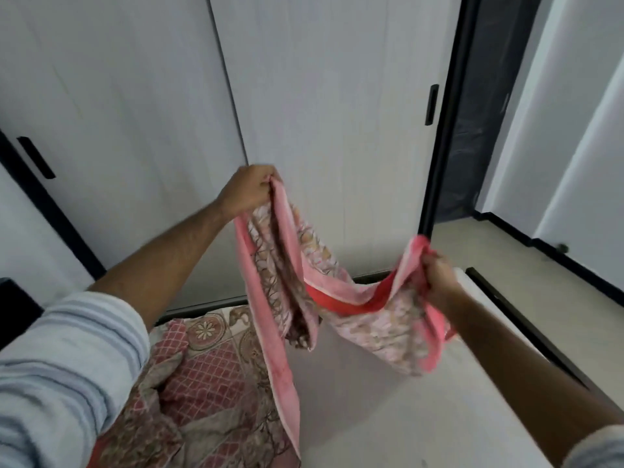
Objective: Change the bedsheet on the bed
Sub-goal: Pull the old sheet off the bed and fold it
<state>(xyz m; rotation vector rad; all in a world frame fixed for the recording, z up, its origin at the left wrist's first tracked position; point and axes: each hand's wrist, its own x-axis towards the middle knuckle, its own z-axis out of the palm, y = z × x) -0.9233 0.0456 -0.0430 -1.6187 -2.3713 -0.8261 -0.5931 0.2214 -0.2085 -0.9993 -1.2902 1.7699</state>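
A pink bedsheet with a floral print and a red band hangs in the air between my two hands. My left hand grips one bunched edge, raised high in front of the wardrobe. Lower and to the right, my right hand grips another edge. From the left hand a long fold trails down onto a crumpled heap of red and brown patterned cloth on the bed. The bare white mattress lies under the sheet.
A white wardrobe with black handles and a dark frame stands just beyond the bed. The bed's dark frame edge runs along the right, with pale floor past it and a white wall at far right.
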